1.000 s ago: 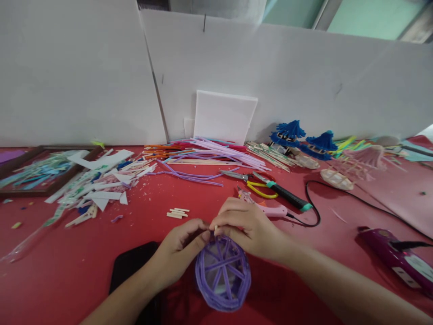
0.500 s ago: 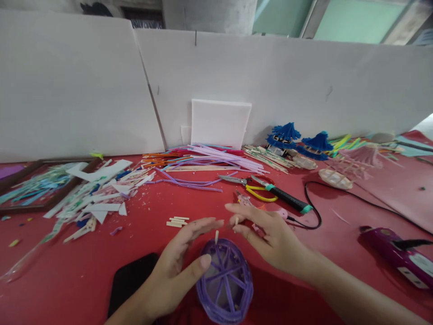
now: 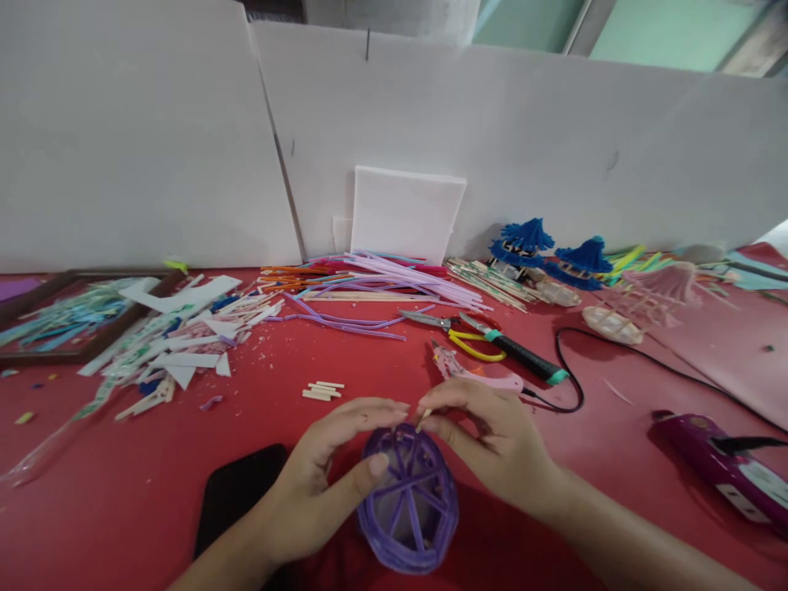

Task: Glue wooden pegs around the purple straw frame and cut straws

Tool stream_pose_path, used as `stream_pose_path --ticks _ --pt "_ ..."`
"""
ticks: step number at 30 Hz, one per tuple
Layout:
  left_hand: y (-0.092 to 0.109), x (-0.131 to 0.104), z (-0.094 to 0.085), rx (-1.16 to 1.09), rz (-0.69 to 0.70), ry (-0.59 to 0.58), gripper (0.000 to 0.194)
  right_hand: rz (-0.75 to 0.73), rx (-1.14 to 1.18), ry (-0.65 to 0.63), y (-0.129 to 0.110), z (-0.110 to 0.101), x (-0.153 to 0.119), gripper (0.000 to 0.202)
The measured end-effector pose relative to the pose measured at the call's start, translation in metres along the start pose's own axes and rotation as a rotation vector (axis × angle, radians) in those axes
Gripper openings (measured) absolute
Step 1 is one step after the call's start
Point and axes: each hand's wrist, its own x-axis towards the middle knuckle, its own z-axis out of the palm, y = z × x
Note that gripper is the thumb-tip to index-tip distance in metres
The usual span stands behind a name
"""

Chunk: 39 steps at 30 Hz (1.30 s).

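Observation:
A purple oval frame with spoke-like strips, seemingly made of fuzzy stems, lies before me on the red table. My left hand curves round its left and far sides, thumb over the rim and fingertips at the far edge. Between the thumb and forefinger of my right hand is a short wooden stick, tilted, its lower end at the frame's far rim. Another short stick at that rim is mostly hidden by my left fingers. Several cut sticks lie just beyond my left hand.
Beyond my right hand are a pink glue gun, yellow-handled scissors and a black-handled tool. A phone lies left, a purple power strip right. Scraps, coloured stems and blue-roofed models line the back.
My right hand has lowered the short stick to the frame's far rim. My left fingertips have come closer to the rim, covering the upright stick. The camera view has tilted slightly down.

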Motion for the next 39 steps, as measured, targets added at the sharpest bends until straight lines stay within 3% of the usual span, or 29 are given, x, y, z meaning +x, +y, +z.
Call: stream_pose_path --ticks 11,32,37,39 --pt "-0.001 0.003 -0.001 0.008 -0.057 -0.017 0.031 -0.151 -0.01 0.006 0.001 0.001 0.0 0.015" --pt "-0.002 0.001 -0.002 0.042 -0.009 -0.018 0.032 -0.176 0.015 -0.025 -0.002 0.002 -0.001 0.014" --pt "-0.008 -0.001 -0.001 0.101 0.021 -0.035 0.038 -0.186 -0.001 -0.026 -0.002 0.001 -0.001 0.013" --pt "-0.011 -0.003 0.0 0.072 0.015 -0.025 0.057 -0.184 -0.002 -0.03 -0.001 0.002 -0.001 0.013"
